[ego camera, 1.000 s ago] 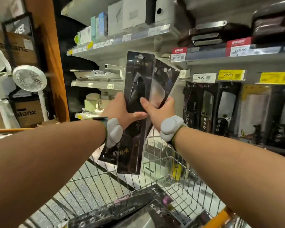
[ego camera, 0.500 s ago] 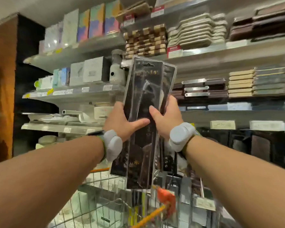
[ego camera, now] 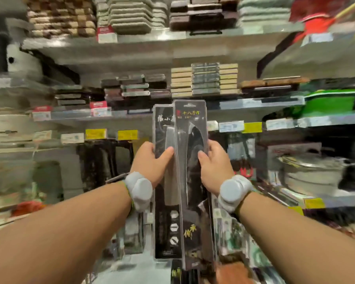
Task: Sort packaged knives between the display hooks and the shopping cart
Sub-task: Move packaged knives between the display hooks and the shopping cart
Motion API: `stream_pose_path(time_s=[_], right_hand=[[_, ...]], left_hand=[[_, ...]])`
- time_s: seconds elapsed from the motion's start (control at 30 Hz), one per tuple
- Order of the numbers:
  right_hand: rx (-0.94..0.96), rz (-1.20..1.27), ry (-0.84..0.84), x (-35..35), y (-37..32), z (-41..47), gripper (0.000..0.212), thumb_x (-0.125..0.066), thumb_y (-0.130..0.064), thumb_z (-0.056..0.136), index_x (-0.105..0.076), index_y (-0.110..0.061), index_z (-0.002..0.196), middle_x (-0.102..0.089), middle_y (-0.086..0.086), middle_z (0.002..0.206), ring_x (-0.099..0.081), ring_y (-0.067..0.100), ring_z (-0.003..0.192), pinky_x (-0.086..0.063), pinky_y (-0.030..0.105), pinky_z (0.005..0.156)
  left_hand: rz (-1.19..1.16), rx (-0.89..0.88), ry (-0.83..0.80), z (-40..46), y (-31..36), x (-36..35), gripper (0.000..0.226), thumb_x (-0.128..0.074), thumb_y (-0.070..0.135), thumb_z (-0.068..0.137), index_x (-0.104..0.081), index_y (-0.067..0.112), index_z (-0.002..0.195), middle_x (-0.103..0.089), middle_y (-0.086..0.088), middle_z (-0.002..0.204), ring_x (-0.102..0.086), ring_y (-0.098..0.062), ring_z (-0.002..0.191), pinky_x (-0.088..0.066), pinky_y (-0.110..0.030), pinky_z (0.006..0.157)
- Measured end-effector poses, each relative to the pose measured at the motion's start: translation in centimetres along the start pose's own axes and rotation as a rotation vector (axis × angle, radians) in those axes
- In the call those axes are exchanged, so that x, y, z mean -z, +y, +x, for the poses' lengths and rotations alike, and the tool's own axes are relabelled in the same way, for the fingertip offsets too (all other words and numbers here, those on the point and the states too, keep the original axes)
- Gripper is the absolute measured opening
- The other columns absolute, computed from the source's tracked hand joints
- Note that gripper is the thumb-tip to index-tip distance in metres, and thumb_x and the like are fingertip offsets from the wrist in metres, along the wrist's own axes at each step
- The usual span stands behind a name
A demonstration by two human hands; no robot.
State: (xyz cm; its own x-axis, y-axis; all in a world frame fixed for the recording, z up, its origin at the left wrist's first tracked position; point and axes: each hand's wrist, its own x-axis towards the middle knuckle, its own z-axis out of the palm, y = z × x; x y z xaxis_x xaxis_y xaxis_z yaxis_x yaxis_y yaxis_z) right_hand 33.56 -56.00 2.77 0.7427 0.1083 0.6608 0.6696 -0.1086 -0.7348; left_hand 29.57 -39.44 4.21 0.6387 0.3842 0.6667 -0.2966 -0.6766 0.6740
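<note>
Packages (ego camera: 180,181) now side by side, held before lower shelves.

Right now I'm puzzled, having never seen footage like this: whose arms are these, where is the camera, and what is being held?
This is one view from a camera worn on a person's head, looking forward and down over their two bare arms. Each wrist wears a grey round band. The left hand grips a dark flat packaged cleaver knife; the right hand grips a dark flat packaged pointed knife that overlaps it in front. Both packs stand upright before blurred store shelves of stacked boards, yellow price tags below. No cart shows.
</note>
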Motion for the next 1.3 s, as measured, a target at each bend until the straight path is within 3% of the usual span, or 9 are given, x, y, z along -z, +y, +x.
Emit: stream_pose_path(time_s=[0.17, 0.27, 0.4, 0.6, 0.73, 0.87, 1.0, 1.13, 1.3], right_hand=[[-0.17, -0.012, 0.044, 3.2, 7.8, -2.7, 0.033, -0.052, -0.019, 0.096, -0.047, -0.014, 0.127, -0.067, 0.001, 0.109, -0.064, 0.015, 0.101, -0.05, 0.037, 0.094], [-0.258, -0.035, 0.073, 3.8, 11.3, -3.3, 0.035, -0.056, -0.033, 0.091, -0.049, -0.016, 0.121, -0.066, 0.007, 0.109, -0.063, 0.023, 0.099, -0.051, 0.039, 0.089], [-0.3, -0.028, 0.107, 4.4, 15.0, -3.5, 0.029, -0.055, -0.026, 0.095, -0.053, -0.009, 0.118, -0.065, 0.004, 0.099, -0.06, 0.017, 0.086, -0.045, 0.025, 0.072], [-0.382, -0.014, 0.125, 2.5, 20.2, -5.3, 0.018, -0.054, -0.024, 0.095, -0.055, -0.018, 0.111, -0.067, -0.003, 0.102, -0.064, 0.014, 0.089, -0.053, 0.033, 0.076], [-0.453, 0.05, 0.124, 0.6, 24.2, -8.1, 0.015, -0.054, -0.011, 0.095, -0.051, -0.025, 0.095, -0.061, -0.013, 0.083, -0.057, -0.001, 0.071, -0.044, 0.017, 0.063], [-0.577, 0.077, 0.1, -0.7, 28.1, -12.0, 0.019, -0.053, -0.005, 0.095, -0.054, -0.02, 0.107, -0.065, -0.009, 0.095, -0.062, -0.002, 0.091, -0.043, -0.001, 0.066], [-0.679, 0.078, 0.123, -1.6, 33.5, -15.5, 0.021, -0.054, -0.005, 0.093, -0.058, -0.008, 0.114, -0.07, 0.003, 0.104, -0.066, 0.009, 0.096, -0.051, 0.011, 0.08], [-0.746, 0.085, 0.096, -2.3, 37.5, -16.1, 0.017, -0.054, -0.004, 0.093, -0.059, -0.018, 0.102, -0.071, 0.008, 0.101, -0.067, 0.021, 0.096, -0.053, 0.03, 0.086], [-0.785, 0.09, 0.086, -1.5, 40.5, -15.7, 0.032, -0.056, -0.005, 0.094, -0.053, 0.0, 0.126, -0.065, 0.015, 0.118, -0.062, 0.021, 0.11, -0.048, 0.006, 0.077]], left_hand=[[0.047, 0.092, -0.085, -2.7, -2.5, -7.4, 0.049, -0.062, 0.055, 0.084, -0.033, 0.017, 0.072, -0.044, -0.007, 0.068, -0.047, -0.025, 0.061, -0.043, -0.039, 0.06], [0.074, 0.1, -0.112, -2.8, -3.4, -10.0, 0.047, -0.061, 0.052, 0.087, -0.033, 0.017, 0.072, -0.045, -0.008, 0.067, -0.047, -0.026, 0.06, -0.035, -0.034, 0.054], [0.045, 0.112, -0.14, -3.1, -4.9, -13.2, 0.046, -0.062, 0.048, 0.087, -0.032, 0.017, 0.071, -0.039, -0.005, 0.067, -0.038, -0.022, 0.06, -0.035, -0.034, 0.057], [-0.082, 0.171, -0.177, -3.9, -9.0, -15.5, 0.051, -0.064, 0.062, 0.07, -0.038, 0.018, 0.072, -0.048, -0.009, 0.07, -0.047, -0.02, 0.061, -0.052, -0.05, 0.067], [-0.004, 0.198, -0.157, -4.3, -12.6, -17.2, 0.044, -0.064, 0.049, 0.082, -0.04, 0.016, 0.065, -0.039, -0.009, 0.063, -0.037, -0.02, 0.058, -0.04, -0.037, 0.058], [0.024, 0.236, -0.152, -5.4, -14.9, -18.8, 0.042, -0.069, 0.04, 0.084, -0.047, 0.009, 0.065, -0.045, -0.009, 0.064, -0.041, -0.024, 0.06, -0.042, -0.037, 0.061], [0.046, 0.24, -0.322, -7.4, -18.2, -21.2, 0.02, -0.069, 0.029, 0.086, -0.066, 0.01, 0.087, -0.065, -0.009, 0.079, -0.055, -0.017, 0.067, -0.043, -0.017, 0.058], [0.135, 0.187, -0.472, -8.0, -21.4, -23.5, 0.01, -0.066, 0.022, 0.087, -0.066, 0.018, 0.079, -0.068, -0.002, 0.081, -0.062, -0.018, 0.077, -0.047, -0.026, 0.072], [0.264, 0.111, -0.524, -7.8, -22.3, -25.9, 0.015, -0.062, 0.017, 0.089, -0.06, 0.019, 0.074, -0.062, 0.0, 0.079, -0.057, -0.019, 0.077, -0.038, -0.025, 0.068]])
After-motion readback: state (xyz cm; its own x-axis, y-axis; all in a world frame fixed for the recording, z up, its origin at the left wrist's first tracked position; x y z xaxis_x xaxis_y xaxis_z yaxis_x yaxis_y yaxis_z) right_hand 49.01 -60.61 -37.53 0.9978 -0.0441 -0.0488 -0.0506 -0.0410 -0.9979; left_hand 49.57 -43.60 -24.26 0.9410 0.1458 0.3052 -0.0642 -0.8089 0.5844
